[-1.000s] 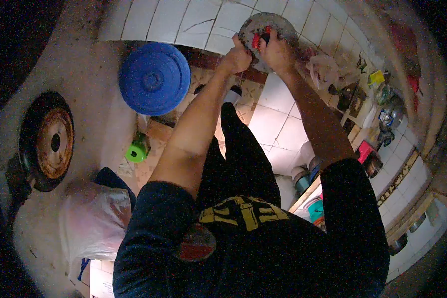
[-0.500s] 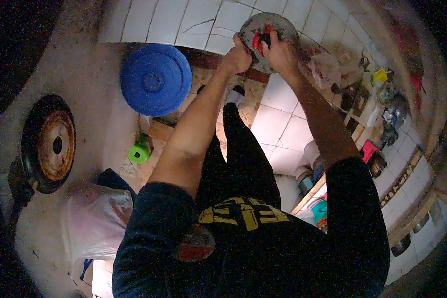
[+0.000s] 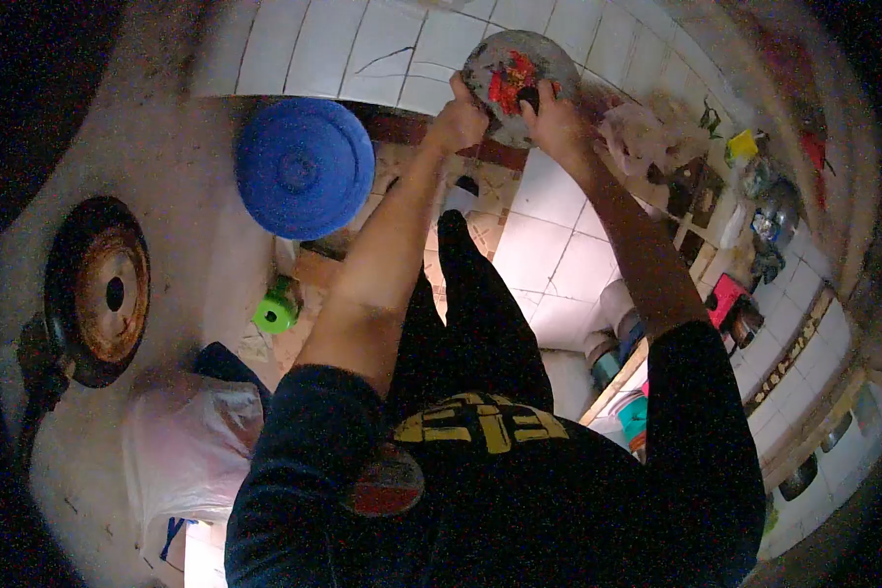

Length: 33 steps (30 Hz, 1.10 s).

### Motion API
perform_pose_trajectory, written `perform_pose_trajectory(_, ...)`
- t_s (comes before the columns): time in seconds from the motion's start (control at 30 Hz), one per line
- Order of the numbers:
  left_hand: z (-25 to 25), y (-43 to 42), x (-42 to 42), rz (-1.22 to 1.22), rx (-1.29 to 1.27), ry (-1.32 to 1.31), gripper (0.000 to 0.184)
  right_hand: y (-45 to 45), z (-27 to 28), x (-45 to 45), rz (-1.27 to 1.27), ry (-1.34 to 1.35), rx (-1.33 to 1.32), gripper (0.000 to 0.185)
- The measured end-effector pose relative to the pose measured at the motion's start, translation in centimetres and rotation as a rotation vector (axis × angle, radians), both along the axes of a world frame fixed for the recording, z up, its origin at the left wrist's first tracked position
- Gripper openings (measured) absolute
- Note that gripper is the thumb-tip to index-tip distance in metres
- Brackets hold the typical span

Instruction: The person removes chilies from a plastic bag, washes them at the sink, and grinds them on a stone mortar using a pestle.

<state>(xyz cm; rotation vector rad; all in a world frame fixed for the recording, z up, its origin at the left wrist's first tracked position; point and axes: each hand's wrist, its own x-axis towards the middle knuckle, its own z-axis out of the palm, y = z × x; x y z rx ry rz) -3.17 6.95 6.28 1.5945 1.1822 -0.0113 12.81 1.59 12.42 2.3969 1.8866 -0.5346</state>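
A round grey stone mortar (image 3: pixel 553 63) sits on the white tiled counter at the top of the view. Crushed red chillies (image 3: pixel 508 82) are spread over its middle. My left hand (image 3: pixel 459 122) is closed on the mortar's near left rim. In my right hand (image 3: pixel 561 129) is a dark pestle (image 3: pixel 529 97), its end resting at the near right side of the red pieces. The fingers partly hide the pestle.
A blue round lid (image 3: pixel 304 167) is left of my left arm. A blackened pan (image 3: pixel 103 289) hangs on the left wall, above a plastic bag (image 3: pixel 191 441). Crumpled plastic (image 3: pixel 637 137), a yellow packet (image 3: pixel 742 147) and kitchen items line the right side.
My right hand has drawn the pestle toward me, from the middle of the chillies to their near side. More red pieces show now. My left hand keeps its place on the rim.
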Motion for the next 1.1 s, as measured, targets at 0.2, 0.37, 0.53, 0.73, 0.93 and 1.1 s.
perform_pose_trajectory(0.2,-2.7,-0.2,0.0,-0.062,0.052,-0.042,0.073,0.3,-1.9,0.2,-0.002,0.004,-0.016,0.042)
perform_pose_trajectory(0.37,-2.1,-0.3,-0.1,-0.035,-0.058,0.006,0.078,0.3,0.5,-0.7,-0.020,0.011,-0.054,0.043)
perform_pose_trajectory(0.53,-2.1,0.1,-0.3,-0.040,-0.003,-0.083,0.078,0.9,0.3,-0.6,-0.093,-0.001,-0.027,0.046)
perform_pose_trajectory(0.73,-8.8,-0.3,1.2,-0.282,0.233,0.006,0.079,2.8,2.0,-2.4,-0.164,0.035,-0.168,0.048)
perform_pose_trajectory(0.93,-1.0,-0.2,0.4,-0.025,0.043,-0.059,0.076,2.4,1.8,-2.1,-0.133,0.024,-0.057,0.052)
perform_pose_trajectory(1.1,-3.1,-0.5,0.3,-0.045,0.057,-0.058,0.076,2.6,-0.5,-0.7,-0.164,0.098,-0.034,0.053)
